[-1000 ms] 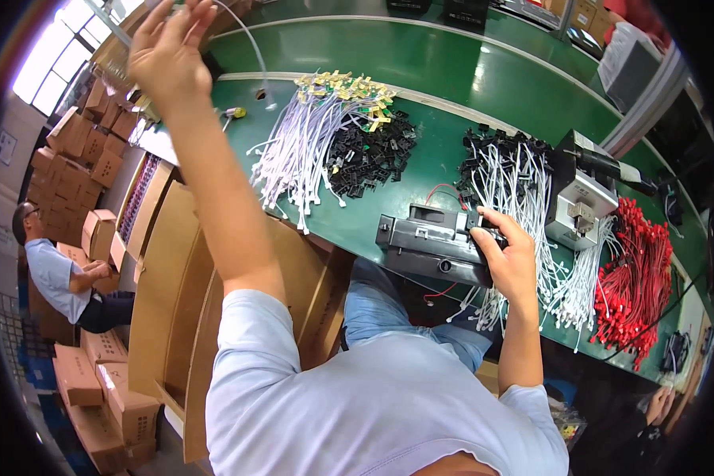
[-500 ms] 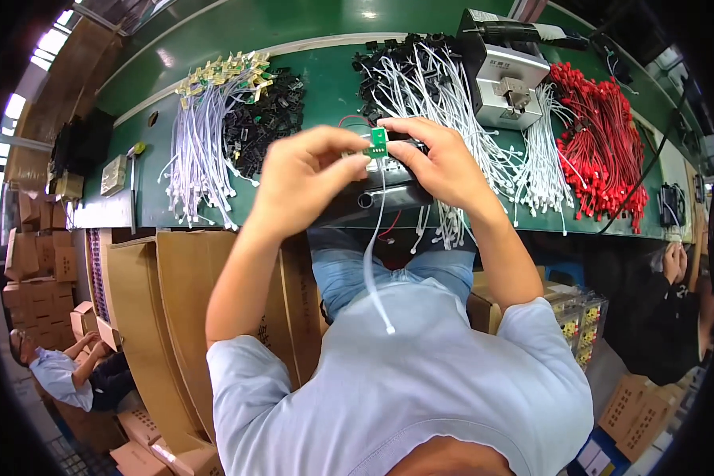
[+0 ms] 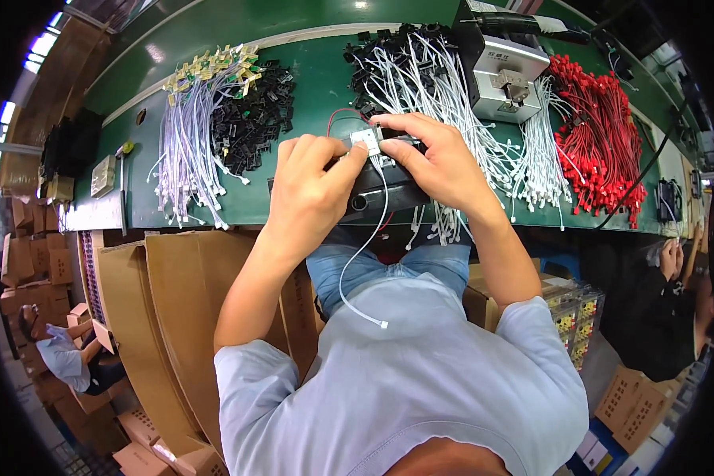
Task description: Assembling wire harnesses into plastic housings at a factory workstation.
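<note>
My left hand (image 3: 313, 186) is closed, thumb and forefinger pressed on the near left side of a small circuit board (image 3: 365, 143) that shows a pale face. From the other side my right hand (image 3: 446, 163) grips it between thumb and forefinger. A white cable (image 3: 343, 279) runs from the board and hangs toward my lap, its white plug loose in front of my shirt. Directly under the hands sits a black device (image 3: 389, 197) with a round hole in its near side and a thin red wire; whether the board touches it is hidden by my fingers.
Left on the green bench (image 3: 313, 59) lie white cables with boards (image 3: 194, 135) beside black plastic parts (image 3: 258, 111). Behind my right hand are more white cables (image 3: 420, 87), a grey machine (image 3: 504, 75) and red cables (image 3: 599, 143). Cardboard boxes (image 3: 186, 309) stand below; co-workers sit both sides.
My left hand has closed in on the board, which was green side up and now shows a pale face. The hanging cable has swung left into a curve.
</note>
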`<state>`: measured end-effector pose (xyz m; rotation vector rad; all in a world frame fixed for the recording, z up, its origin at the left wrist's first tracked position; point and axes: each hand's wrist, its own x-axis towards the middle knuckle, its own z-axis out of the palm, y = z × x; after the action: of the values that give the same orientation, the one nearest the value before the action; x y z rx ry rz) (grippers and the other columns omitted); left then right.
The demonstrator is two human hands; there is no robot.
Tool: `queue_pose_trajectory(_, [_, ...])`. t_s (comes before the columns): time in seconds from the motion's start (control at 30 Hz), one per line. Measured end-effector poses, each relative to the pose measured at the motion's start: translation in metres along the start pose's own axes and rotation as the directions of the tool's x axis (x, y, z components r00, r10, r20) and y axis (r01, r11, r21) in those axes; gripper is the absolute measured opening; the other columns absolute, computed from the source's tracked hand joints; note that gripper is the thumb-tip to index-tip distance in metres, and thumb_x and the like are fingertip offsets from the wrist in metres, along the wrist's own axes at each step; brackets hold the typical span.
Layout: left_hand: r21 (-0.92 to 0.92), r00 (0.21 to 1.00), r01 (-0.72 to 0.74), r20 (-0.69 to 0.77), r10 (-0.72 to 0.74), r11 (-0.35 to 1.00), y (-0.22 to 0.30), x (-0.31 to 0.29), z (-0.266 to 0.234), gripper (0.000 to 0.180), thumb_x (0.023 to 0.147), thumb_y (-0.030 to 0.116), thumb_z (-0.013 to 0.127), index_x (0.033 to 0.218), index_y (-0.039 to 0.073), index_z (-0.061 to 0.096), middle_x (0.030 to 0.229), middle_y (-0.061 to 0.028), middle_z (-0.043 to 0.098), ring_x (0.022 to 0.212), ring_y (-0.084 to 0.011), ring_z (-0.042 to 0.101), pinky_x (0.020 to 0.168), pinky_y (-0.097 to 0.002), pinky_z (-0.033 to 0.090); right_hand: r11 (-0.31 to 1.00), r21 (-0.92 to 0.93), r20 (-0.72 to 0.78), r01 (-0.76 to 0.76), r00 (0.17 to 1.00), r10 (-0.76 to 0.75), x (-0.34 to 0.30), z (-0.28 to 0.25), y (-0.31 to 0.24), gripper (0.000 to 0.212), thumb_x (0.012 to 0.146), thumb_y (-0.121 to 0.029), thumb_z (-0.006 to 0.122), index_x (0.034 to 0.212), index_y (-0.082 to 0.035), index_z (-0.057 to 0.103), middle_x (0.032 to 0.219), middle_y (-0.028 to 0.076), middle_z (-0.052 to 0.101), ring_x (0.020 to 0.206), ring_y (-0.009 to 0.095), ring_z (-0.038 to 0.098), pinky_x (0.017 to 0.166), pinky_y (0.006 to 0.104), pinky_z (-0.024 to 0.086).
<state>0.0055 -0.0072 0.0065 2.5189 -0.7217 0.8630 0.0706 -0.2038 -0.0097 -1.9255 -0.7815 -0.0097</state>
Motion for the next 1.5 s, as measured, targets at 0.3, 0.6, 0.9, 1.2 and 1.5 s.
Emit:
queue_pose_trajectory(0.3, [0.055,0.999,0.007,0.032,-0.009,0.998,0.002,-0.003,-0.001,0.027,0.071,0.003,0.065,0.098,0.007,0.069,0.089,-0.0042,0.060,0.081,-0.0209,0.057,0.077,-0.0380,0.041,0.999,0.014,0.013,-0.047,0.999,0.047,0.000,-0.002,-0.003,0.029,0.089,-0.012,0.062,0.117,-0.004,0.066,0.107,0.014,0.068,0.097,0.025,0.065,0.086,0.0323,0.049])
queue_pose_trajectory(0.6, [-0.055,0.996,-0.062,0.053,0.065,0.997,-0.002,0.001,-0.002,0.026,0.073,0.000,0.063,0.098,0.000,0.064,0.112,-0.0123,0.065,0.101,-0.0293,0.062,0.086,-0.0413,0.047,0.980,0.188,-0.599,-0.065,0.783,0.167,0.021,-0.076,0.029,0.039,0.093,-0.019,0.064,0.126,0.001,0.059,0.123,0.013,0.062,0.112,0.018,0.058,0.098,0.0308,0.044])
queue_pose_trajectory(0.9, [-0.072,0.996,-0.043,0.074,0.048,0.996,0.003,0.005,-0.005,0.020,0.076,-0.003,0.065,0.096,-0.003,0.065,0.109,-0.0141,0.067,0.098,-0.0303,0.063,0.083,-0.0392,0.047,0.704,0.692,-0.469,-0.159,0.642,0.606,0.100,-0.214,0.150,0.051,0.072,-0.043,0.083,0.105,-0.009,0.065,0.095,0.002,0.063,0.094,0.017,0.056,0.082,0.0340,0.047])
queue_pose_trajectory(1.2, [-0.075,0.997,-0.021,0.077,0.027,0.997,-0.002,0.012,0.001,0.022,0.075,-0.005,0.065,0.097,-0.003,0.066,0.109,-0.0136,0.067,0.097,-0.0298,0.063,0.083,-0.0381,0.047,0.779,0.341,-0.737,0.527,0.664,-0.126,0.099,-0.206,0.049,0.039,0.096,-0.040,0.058,0.108,-0.003,0.053,0.084,0.006,0.061,0.073,0.016,0.062,0.069,0.0326,0.054])
queue_pose_trajectory(1.5, [-0.086,0.997,-0.004,0.078,0.011,0.996,-0.005,0.013,0.005,0.022,0.076,-0.006,0.064,0.098,-0.002,0.066,0.110,-0.0131,0.066,0.098,-0.0297,0.063,0.083,-0.0380,0.047,0.902,0.201,-0.742,0.382,0.660,-0.114,0.068,-0.169,0.087,0.074,0.093,-0.066,0.040,0.123,0.001,0.048,0.073,0.007,0.058,0.060,0.014,0.058,0.055,0.0258,0.047])
